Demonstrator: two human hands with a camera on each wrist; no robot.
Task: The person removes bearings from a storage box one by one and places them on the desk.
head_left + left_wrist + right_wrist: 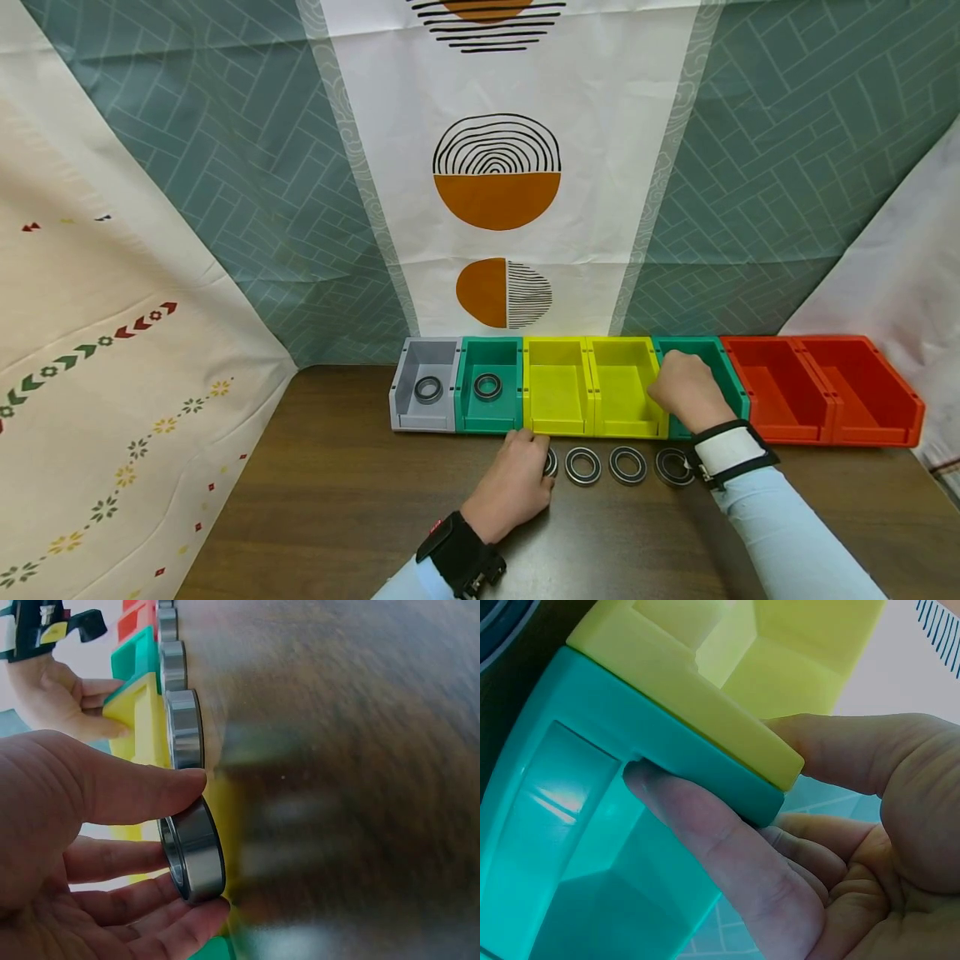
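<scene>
Along the back of the table (315,492), the right hand (692,390) pinches the abutting walls of a yellow bin (727,727) and a green bin (532,787). The left hand (513,479) has thumb and fingers closed about a bearing (199,855), roughly flat before the yellow bins, leftward and nearer the person than the right hand's grip.
</scene>
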